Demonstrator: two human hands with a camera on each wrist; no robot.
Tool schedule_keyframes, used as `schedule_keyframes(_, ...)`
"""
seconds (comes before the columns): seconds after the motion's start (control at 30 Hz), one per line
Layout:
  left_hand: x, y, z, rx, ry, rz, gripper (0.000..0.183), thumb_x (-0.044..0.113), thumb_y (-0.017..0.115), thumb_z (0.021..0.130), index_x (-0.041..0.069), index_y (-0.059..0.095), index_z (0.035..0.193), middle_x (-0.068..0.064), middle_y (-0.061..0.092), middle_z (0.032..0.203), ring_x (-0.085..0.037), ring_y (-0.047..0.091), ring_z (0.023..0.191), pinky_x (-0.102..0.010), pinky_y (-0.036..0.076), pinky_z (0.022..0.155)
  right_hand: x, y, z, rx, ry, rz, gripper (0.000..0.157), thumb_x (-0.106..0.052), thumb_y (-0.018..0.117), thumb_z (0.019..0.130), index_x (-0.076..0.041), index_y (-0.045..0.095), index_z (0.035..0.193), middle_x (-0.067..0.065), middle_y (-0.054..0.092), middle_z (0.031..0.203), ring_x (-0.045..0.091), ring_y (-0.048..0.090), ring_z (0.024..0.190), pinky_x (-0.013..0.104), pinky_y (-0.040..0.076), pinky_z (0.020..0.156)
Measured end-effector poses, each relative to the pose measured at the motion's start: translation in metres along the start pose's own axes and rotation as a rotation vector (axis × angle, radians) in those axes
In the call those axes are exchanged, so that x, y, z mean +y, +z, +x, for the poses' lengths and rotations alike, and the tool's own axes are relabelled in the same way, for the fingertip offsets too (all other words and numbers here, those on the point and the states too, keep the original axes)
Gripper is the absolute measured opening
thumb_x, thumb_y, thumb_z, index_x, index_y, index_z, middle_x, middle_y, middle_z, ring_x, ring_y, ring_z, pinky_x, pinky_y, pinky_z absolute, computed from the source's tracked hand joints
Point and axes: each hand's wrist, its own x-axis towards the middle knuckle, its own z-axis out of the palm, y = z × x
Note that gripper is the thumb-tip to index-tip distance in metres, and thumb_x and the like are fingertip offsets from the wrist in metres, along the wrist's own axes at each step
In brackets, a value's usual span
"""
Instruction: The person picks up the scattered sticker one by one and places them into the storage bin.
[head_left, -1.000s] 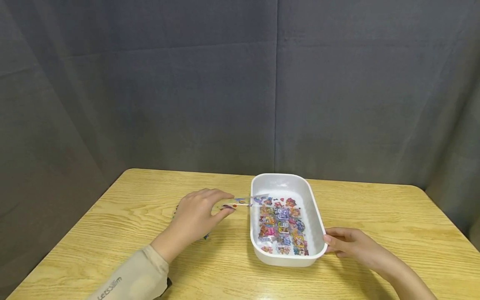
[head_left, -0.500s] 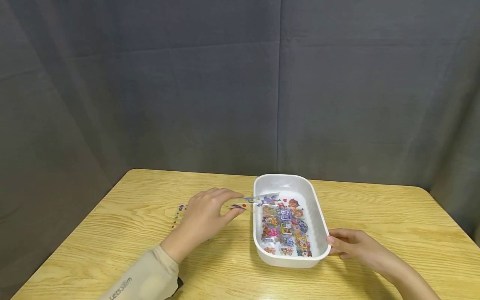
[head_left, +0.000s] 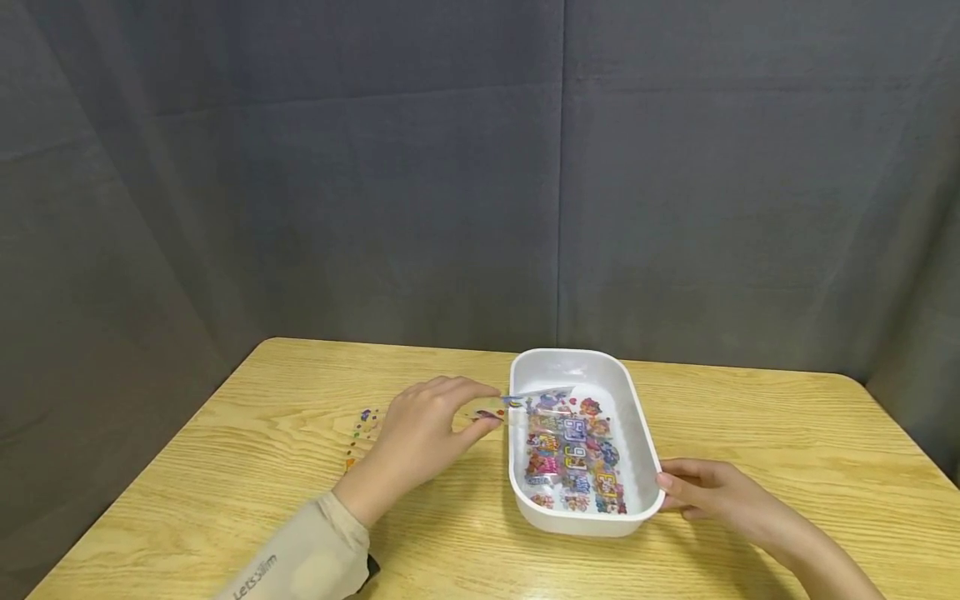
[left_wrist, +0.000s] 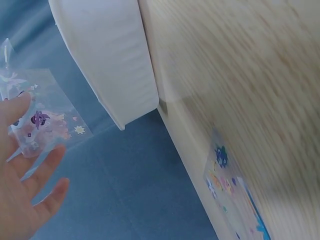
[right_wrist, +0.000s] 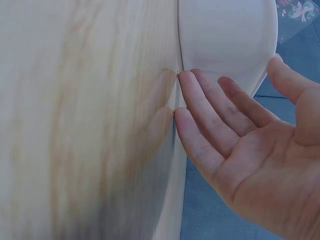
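Observation:
My left hand (head_left: 423,433) pinches a clear sticker sheet (head_left: 486,412) between thumb and fingers. The sheet's far end reaches over the left rim of a white plastic tray (head_left: 570,523). In the left wrist view this sticker sheet (left_wrist: 42,122) shows small purple and pink cartoon figures. Inside the tray lie several clear sheets (head_left: 573,454) with colourful cartoon characters and lettering. My right hand (head_left: 708,490) is at the tray's near right corner, thumb at the rim. In the right wrist view its fingers (right_wrist: 207,112) are fairly straight, fingertips low by the tray wall and the tabletop.
Another clear sticker sheet (left_wrist: 227,190) lies on the wooden table (head_left: 247,467), partly hidden behind my left hand in the head view. Dark grey cloth (head_left: 412,208) hangs behind the table and at both sides.
In the head view, both hands, the sheet and the tray sit slightly further right, partly because the view shifts. The held sheet extends a little further over the tray. Both hands keep their poses.

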Motion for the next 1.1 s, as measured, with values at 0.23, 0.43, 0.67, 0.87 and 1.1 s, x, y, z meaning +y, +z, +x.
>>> schedule_keyframes(0.23,0.008,0.005,0.005,-0.055,0.013,-0.005,0.032,0.044,0.073,0.089,0.028,0.072,0.118,0.010,0.070,0.117,-0.014,0.064,0.111,-0.040,0.052,0.091,0.000,0.000,0.001,0.002,0.005,-0.002,0.062,-0.030,0.050,0.105,0.021,0.038,0.139,0.024,0.067,0.116,0.032,0.067,0.107,0.052,0.054,0.086)
schedule_keyframes(0.43,0.018,0.007,0.014,-0.145,0.011,0.013,0.036,0.047,0.068,0.092,0.028,0.070,0.123,0.008,0.068,0.122,-0.016,0.063,0.113,-0.042,0.050,0.094,0.001,-0.001,0.002,-0.005,0.002,-0.006,0.062,-0.030,0.050,0.106,0.021,0.038,0.138,0.024,0.067,0.118,0.034,0.066,0.107,0.052,0.054,0.086)
schedule_keyframes(0.67,0.027,0.015,0.019,-0.211,0.027,0.033,0.038,0.050,0.066,0.093,0.029,0.069,0.124,0.008,0.067,0.125,-0.015,0.062,0.114,-0.043,0.050,0.094,0.001,-0.001,0.002,-0.009,0.001,-0.002,0.062,-0.030,0.050,0.106,0.021,0.037,0.139,0.025,0.066,0.119,0.035,0.066,0.108,0.052,0.054,0.087)
schedule_keyframes(0.87,0.033,0.020,0.021,-0.224,0.039,0.027,0.038,0.049,0.069,0.091,0.028,0.070,0.122,0.008,0.067,0.125,-0.015,0.061,0.117,-0.042,0.049,0.095,0.001,-0.001,0.002,-0.008,-0.003,-0.004,0.062,-0.029,0.050,0.106,0.022,0.037,0.139,0.024,0.067,0.117,0.031,0.067,0.107,0.051,0.054,0.087)
schedule_keyframes(1.1,0.038,0.026,0.023,-0.269,0.051,0.045,0.039,0.050,0.066,0.093,0.029,0.069,0.125,0.009,0.067,0.125,-0.015,0.062,0.115,-0.040,0.050,0.093,0.002,-0.001,0.002,0.004,0.009,-0.007,0.063,-0.030,0.050,0.105,0.022,0.037,0.138,0.024,0.068,0.115,0.033,0.067,0.106,0.051,0.054,0.086)
